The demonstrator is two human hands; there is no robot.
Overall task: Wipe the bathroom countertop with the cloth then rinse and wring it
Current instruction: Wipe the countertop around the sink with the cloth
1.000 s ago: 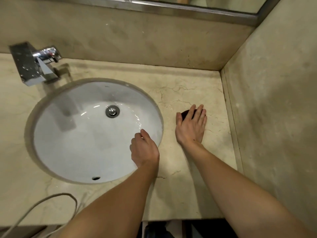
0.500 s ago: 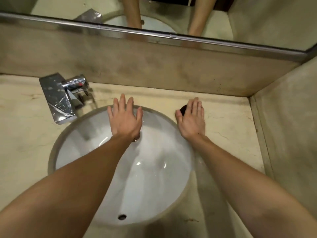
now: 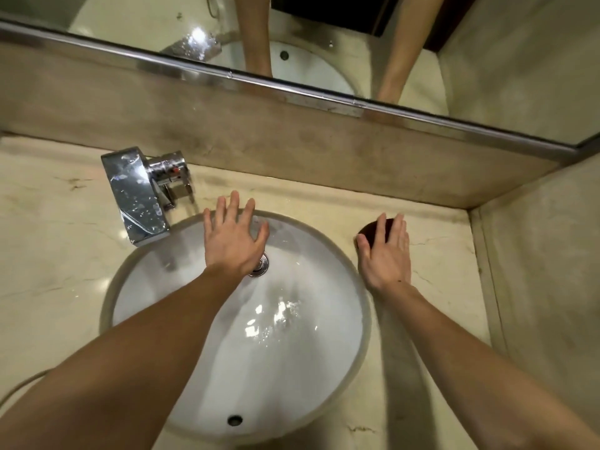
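Note:
A small dark cloth [image 3: 370, 231] lies on the beige marble countertop [image 3: 58, 254], right of the white oval sink [image 3: 292, 352]. My right hand [image 3: 388, 254] lies flat on the cloth, fingers straight and together, covering most of it. My left hand [image 3: 234, 237] is spread open over the sink's far rim, just right of the chrome faucet [image 3: 138, 199], and holds nothing. Its wrist partly hides the drain [image 3: 261, 265].
A stone backsplash [image 3: 292, 144] with a mirror [image 3: 324, 43] above it runs along the back. A side wall [image 3: 545, 271] closes the counter on the right. A pale cord [image 3: 19, 388] curves in at the lower left edge.
My left hand rose from the sink's near rim, opened and reached to the far rim by the faucet. My right hand slid the cloth toward the back. The view tilted up to the mirror.

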